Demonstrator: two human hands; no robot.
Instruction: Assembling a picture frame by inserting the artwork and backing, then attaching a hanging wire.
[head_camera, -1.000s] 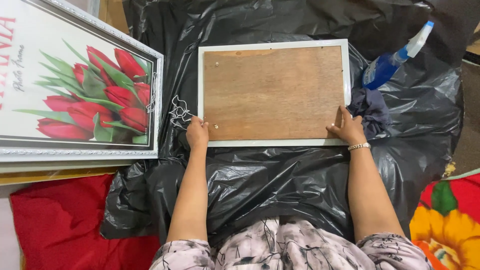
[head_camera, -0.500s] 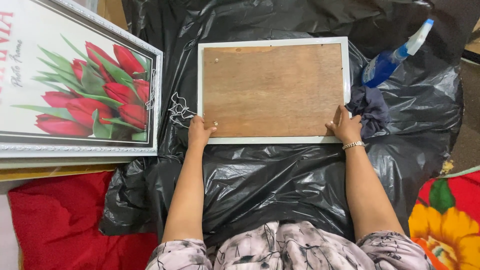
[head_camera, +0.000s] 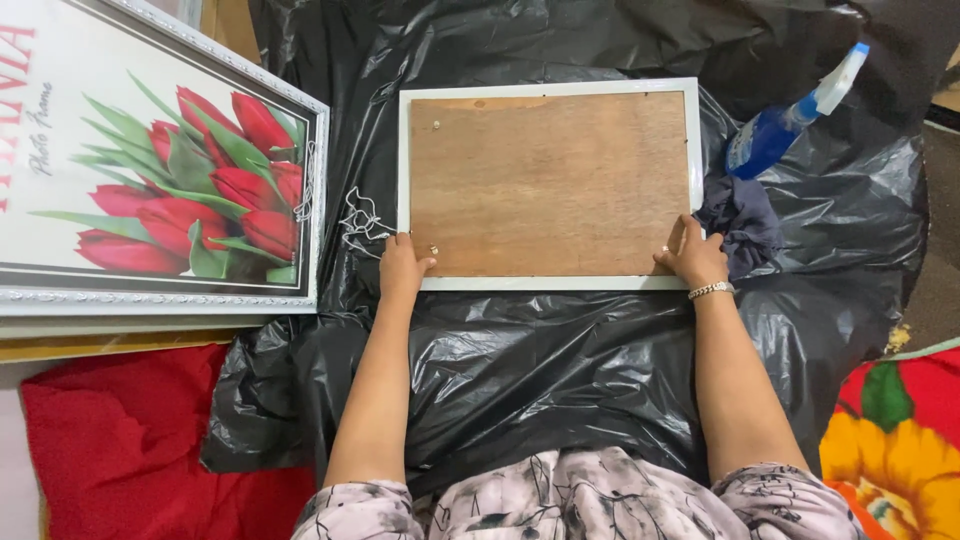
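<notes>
A white picture frame (head_camera: 548, 87) lies face down on black plastic sheeting (head_camera: 540, 370), its brown wooden backing board (head_camera: 550, 180) showing. My left hand (head_camera: 402, 266) rests on the frame's near left corner, fingers on the white edge and the board. My right hand (head_camera: 692, 257), with a bracelet at the wrist, presses on the near right corner, fingers spread over the board's edge. Neither hand holds anything loose.
A larger framed picture of red tulips (head_camera: 150, 170) lies at the left. A tangle of white string (head_camera: 360, 222) sits beside the frame. A blue spray bottle (head_camera: 780, 125) and a dark cloth (head_camera: 740, 222) lie at the right. Red cloth (head_camera: 130, 440) and a flowered fabric (head_camera: 900, 440) flank me.
My left hand has shifted slightly right along the near edge, onto the board's corner. The right hand's fingers have moved a little on the near right corner. The frame stays put.
</notes>
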